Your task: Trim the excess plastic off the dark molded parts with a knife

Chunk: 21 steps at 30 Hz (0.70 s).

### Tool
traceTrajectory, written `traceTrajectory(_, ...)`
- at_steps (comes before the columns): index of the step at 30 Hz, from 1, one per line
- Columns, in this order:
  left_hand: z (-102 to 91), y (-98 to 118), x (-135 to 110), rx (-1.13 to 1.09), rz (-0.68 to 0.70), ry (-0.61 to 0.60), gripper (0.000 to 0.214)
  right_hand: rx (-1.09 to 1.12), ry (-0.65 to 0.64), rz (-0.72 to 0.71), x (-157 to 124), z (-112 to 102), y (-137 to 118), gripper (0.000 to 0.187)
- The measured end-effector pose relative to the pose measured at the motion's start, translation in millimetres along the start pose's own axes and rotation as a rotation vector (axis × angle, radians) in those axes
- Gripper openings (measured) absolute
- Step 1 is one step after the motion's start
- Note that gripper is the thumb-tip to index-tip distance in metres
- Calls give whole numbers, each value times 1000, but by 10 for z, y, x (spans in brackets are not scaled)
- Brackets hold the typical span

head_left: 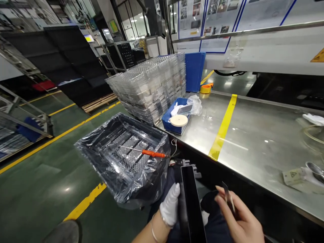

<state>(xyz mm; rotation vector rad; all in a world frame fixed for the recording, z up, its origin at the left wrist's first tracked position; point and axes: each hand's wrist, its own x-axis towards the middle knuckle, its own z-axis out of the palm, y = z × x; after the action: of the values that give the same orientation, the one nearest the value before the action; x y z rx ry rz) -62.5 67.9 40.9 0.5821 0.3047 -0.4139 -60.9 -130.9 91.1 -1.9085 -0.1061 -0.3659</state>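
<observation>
Two hands on a long black part [191, 199], long axis pointing away.

Bench view: both hands on a long black part, lap level.

L hand [170, 206], white glove, grips left edge of the black part [191, 199], which runs lengthwise away from the person. R hand [240, 219], bare, holds a small thin blade [229, 197] just beside the part. Black bin [121, 158] w/ plastic liner to the left; orange-handled screwdriver [145, 152] lies inside. Steel table [253, 135] w/ yellow stripe on right.
</observation>
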Motion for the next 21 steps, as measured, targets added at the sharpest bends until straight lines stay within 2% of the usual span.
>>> traceTrajectory(3,74,-65,-26,-9,-56,-169,61,72,-41,-76,188,187,-142,15)
traceTrajectory(5,165,-26,-40,36,-58,-237,49,105,-75,-112,225,273,-207,14)
traceTrajectory(9,365,197,-109,210,-9,-208,39,109,-142,-153,152,271,-228,13)
traceTrajectory(11,429,321,-157,299,0,-197,46,93,-245,-139,135,154,-203,10)
traceTrajectory(15,447,469,-185,495,-18,-182,86,6,-536,-112,334,-252,-171,11)
traceTrajectory(19,432,495,-151,820,-66,-152,91,-184,-752,-204,685,-584,-261,11)
traceTrajectory(21,432,504,-154,771,-84,-195,91,-234,-869,-163,784,-686,-335,17)
